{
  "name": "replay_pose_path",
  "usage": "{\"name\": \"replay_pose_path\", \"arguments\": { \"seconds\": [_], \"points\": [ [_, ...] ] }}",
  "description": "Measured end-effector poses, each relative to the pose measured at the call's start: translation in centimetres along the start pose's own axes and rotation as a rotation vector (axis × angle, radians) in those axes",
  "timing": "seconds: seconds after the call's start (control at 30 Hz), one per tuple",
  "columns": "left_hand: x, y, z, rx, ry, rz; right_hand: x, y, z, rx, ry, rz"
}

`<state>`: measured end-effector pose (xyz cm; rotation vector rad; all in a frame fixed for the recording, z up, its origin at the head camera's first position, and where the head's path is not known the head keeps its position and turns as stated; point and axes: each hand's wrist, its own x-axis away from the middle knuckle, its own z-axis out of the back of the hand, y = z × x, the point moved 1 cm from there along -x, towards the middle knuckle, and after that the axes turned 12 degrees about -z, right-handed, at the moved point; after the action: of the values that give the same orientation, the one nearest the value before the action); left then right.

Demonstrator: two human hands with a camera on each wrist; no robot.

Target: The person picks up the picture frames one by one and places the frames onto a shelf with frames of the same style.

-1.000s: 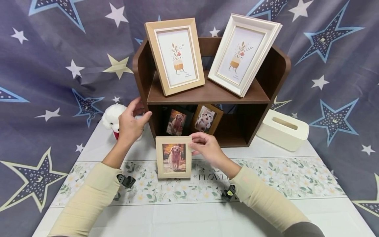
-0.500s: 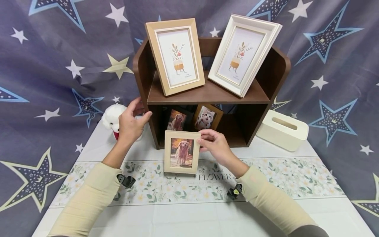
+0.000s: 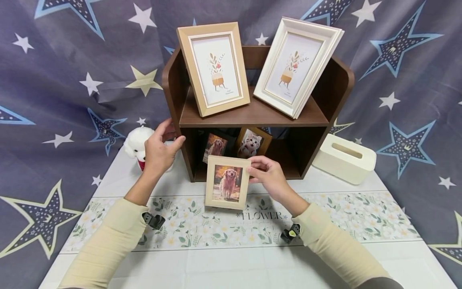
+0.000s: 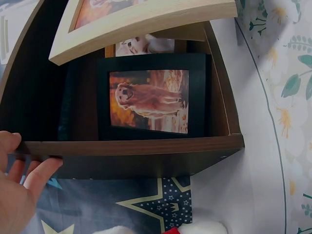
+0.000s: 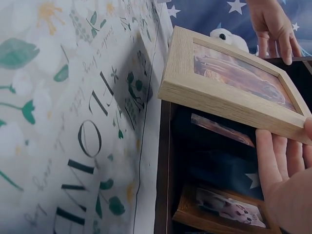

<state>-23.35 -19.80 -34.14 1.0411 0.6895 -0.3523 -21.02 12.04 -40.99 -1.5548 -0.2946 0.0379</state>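
Observation:
My right hand [image 3: 268, 176] pinches the right side of a pale wooden picture frame [image 3: 228, 183] with a golden dog photo. This frame is raised in front of the lower compartment of a dark brown two-tier shelf [image 3: 252, 115], leaning slightly. In the right wrist view, the thumb lies over the frame's edge and the fingers go beneath it. My left hand [image 3: 160, 148] holds the shelf's left side panel, thumb on one face and fingers on the other, as the left wrist view shows. Inside the compartment stand a black picture frame [image 4: 151, 63] and a brown picture frame [image 3: 267, 143] with a kitten photo.
On the upper tier lean a tan picture frame [image 3: 207, 106] and a white picture frame [image 3: 278, 105]. A white plush dog [image 3: 136, 140] sits left of the shelf, partly behind my left hand. A cream tissue box [image 3: 343, 162] stands at the right.
The pale picture frame has moved right and a little toward the shelf in my right hand, and has tilted slightly. My left hand has stayed on the side panel.

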Motion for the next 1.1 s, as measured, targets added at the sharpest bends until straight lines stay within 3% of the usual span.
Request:
{"name": "replay_pose_path", "arguments": {
  "seconds": [1.1],
  "points": [
    [0.0, 0.1, 0.1, -0.025, -0.008, 0.007, 0.9, 0.1, 4.4, -0.063, 0.108, 0.010]
  ]
}}
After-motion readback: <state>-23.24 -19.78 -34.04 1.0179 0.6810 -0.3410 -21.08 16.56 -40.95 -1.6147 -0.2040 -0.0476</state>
